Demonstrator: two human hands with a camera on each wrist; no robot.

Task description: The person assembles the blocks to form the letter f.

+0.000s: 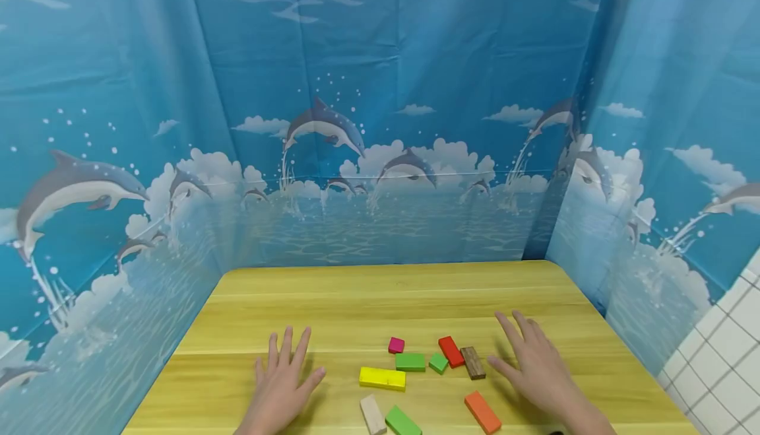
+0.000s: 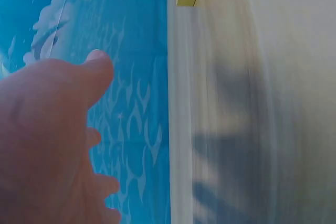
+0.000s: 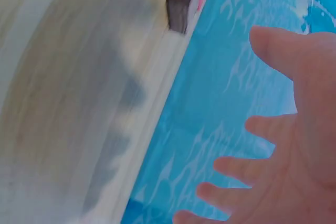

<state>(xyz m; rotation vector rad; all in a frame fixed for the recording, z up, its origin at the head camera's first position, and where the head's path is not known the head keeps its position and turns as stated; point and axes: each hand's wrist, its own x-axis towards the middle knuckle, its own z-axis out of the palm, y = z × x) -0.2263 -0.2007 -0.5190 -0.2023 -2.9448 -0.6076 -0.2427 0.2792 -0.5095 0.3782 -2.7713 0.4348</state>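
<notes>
Several wooden blocks lie scattered between my hands. My left hand [image 1: 284, 385], fingers spread, is over the table left of a yellow block [image 1: 382, 379] and holds nothing. My right hand [image 1: 537, 372] is likewise spread, apart from a brown block [image 1: 473, 363] just to its left. Beside the brown one lies a red block [image 1: 451, 352]. A green block [image 1: 410, 362], a small green block [image 1: 439, 363] and a magenta cube [image 1: 396, 345] sit further left. Nearer me are an orange block [image 1: 483, 412], a pale wood block [image 1: 373, 414] and another green block [image 1: 404, 420].
The blocks lie on a yellow wood-grain table [image 1: 332, 296]. A blue curtain with dolphins [image 1: 380, 224] hangs behind it and along both sides. White tiles [image 1: 721, 336] show at the far right.
</notes>
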